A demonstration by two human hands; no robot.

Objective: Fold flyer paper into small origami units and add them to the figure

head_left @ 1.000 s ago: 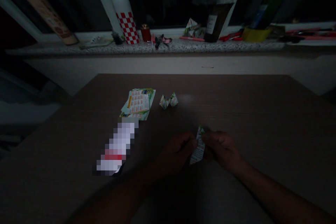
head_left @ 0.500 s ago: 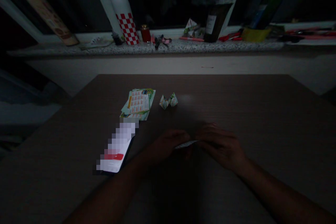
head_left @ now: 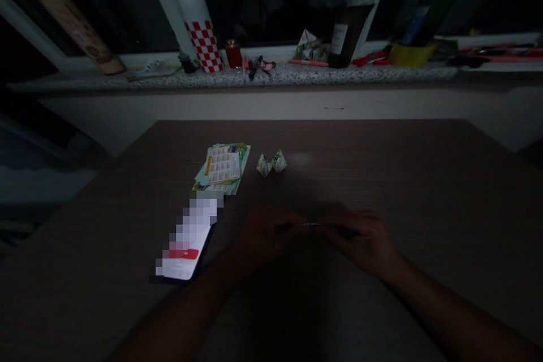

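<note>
Between my two hands, a small folded piece of paper [head_left: 311, 224] shows edge-on as a thin pale line. My left hand [head_left: 271, 232] pinches its left end and my right hand [head_left: 360, 235] pinches its right end, fingertips close together just above the table. Most of the paper is hidden by the fingers, and the light is dim. Beyond my hands stand two small folded-paper shapes [head_left: 271, 163], side by side. To their left lies a stack of printed paper slips [head_left: 223, 167]. A lit phone [head_left: 186, 243], partly blurred out, rests left of my left hand.
The brown table [head_left: 403, 164] reaches to a wall below a granite windowsill [head_left: 284, 76]. Along the sill stand a white bottle with red checks [head_left: 206, 39], a small red jar [head_left: 233, 54], a dark bottle [head_left: 341, 39], a yellow holder [head_left: 411, 55] and a tall patterned cylinder [head_left: 72, 22].
The paper has turned from showing a slanted printed face to lying nearly level and edge-on. Both hands now pinch its ends, fingers more closely drawn in.
</note>
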